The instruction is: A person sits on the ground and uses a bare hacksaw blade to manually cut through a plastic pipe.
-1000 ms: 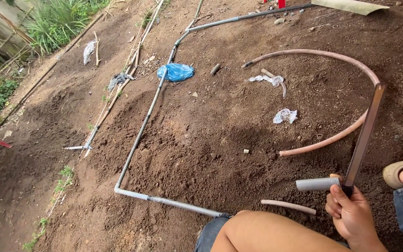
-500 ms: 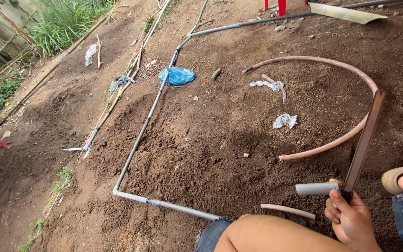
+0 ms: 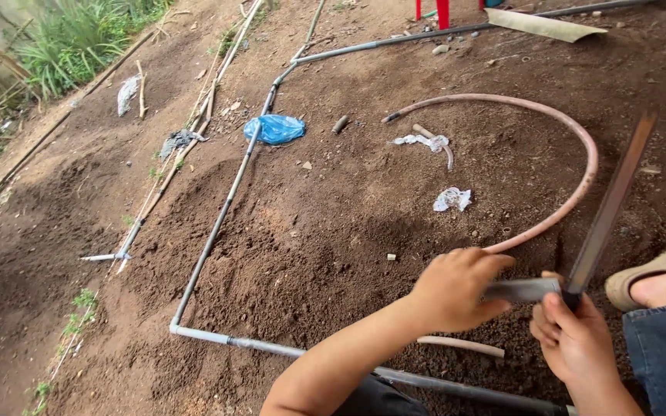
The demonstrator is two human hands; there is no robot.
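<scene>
Your left hand [image 3: 456, 289] is wrapped around the near end of a short grey pipe piece [image 3: 524, 290], fingers curled together over it, thumb side hidden. Your right hand [image 3: 576, 343] is closed in a fist on the handle of a long flat blade [image 3: 610, 204] that rises steeply up and to the right; the blade's lower end meets the pipe piece just beside your right knuckles. The pipe piece is held just above the soil, between your two hands, close to your sandalled foot [image 3: 653, 281]. Risks as they look from here: the blade sits near your left fingertips, so a slip sideways along the smooth plastic could bring the edge onto them. The pipe has no support but your grip, so it may roll or twist under pressure and throw the cut off square. Loose, crumbly soil [image 3: 310, 231] gives poor footing for bracing. The foot lies right of the blade, in line with any overshoot. A curved pinkish hose [image 3: 580, 192] loops behind the work, and a grey pipe run [image 3: 217, 227] frames the bed; a thin stick [image 3: 460, 345] lies just below your left hand.
</scene>
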